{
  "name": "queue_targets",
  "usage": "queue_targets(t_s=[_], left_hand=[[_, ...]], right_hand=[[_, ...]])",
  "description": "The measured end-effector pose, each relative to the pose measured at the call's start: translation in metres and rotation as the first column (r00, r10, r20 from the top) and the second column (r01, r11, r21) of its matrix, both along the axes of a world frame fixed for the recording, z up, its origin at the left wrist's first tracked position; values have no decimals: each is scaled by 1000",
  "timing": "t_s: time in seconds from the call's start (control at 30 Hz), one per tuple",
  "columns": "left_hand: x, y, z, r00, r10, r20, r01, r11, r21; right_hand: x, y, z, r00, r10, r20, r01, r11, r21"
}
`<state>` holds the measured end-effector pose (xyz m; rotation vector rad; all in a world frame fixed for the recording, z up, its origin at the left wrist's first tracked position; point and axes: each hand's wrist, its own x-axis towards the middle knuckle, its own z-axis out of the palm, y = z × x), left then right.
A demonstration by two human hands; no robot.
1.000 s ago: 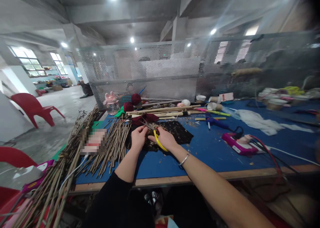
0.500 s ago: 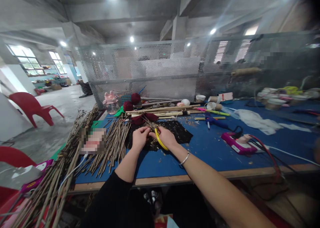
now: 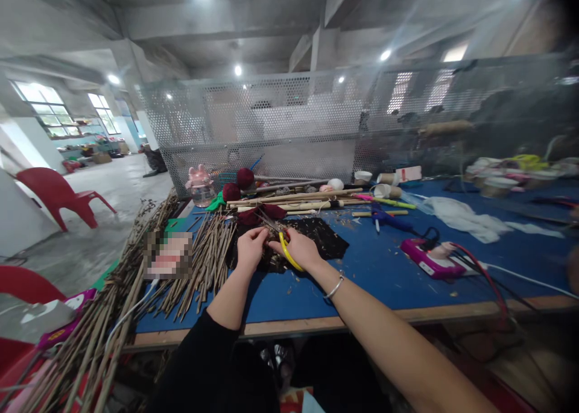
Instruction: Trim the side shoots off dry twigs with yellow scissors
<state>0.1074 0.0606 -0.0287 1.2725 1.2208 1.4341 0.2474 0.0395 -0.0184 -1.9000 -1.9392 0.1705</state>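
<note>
My right hand point(image 3: 301, 249) is closed around the yellow handles of a pair of scissors point(image 3: 287, 253), whose blades point up and to the left. Beside it, my left hand point(image 3: 251, 248) has thumb and fingertips pressed together near the blades; what they pinch is too small to make out. Both hands are over a black cloth point(image 3: 323, 238) strewn with light brown chips. Dark red cloth point(image 3: 271, 211) lies just beyond the blades. Left of the cloth is a spread of cut twigs point(image 3: 205, 262).
A large bundle of long branches point(image 3: 122, 298) leans over the table's left end. Sticks and dark red yarn balls point(image 3: 231, 192) lie along the back, before a perforated metal screen point(image 3: 253, 117). A purple power strip point(image 3: 432, 262) with cables and a blue glue gun point(image 3: 391, 221) are at right.
My left hand has shifted slightly to the left and up, a little further from the right hand. My right hand and the scissors have barely moved.
</note>
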Motion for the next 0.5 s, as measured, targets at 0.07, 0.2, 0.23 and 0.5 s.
queue_targets(t_s=[0.07,0.2,0.23,0.5], left_hand=[[0,0,-1,1000,-7,-19,7,1000,12],[-1,1,-2,996,-37,-84,43,996,76],[-1,1,-3,995,-42,-92,49,995,82],[-3,2,-3,998,-20,-68,25,997,73]], right_hand=[[-1,-1,0,1000,24,-10,-24,1000,7],[-2,-3,0,999,43,-10,-43,999,21],[-2,-3,1,999,40,-6,-40,999,19],[-2,-3,2,1000,17,3,-17,1000,9]])
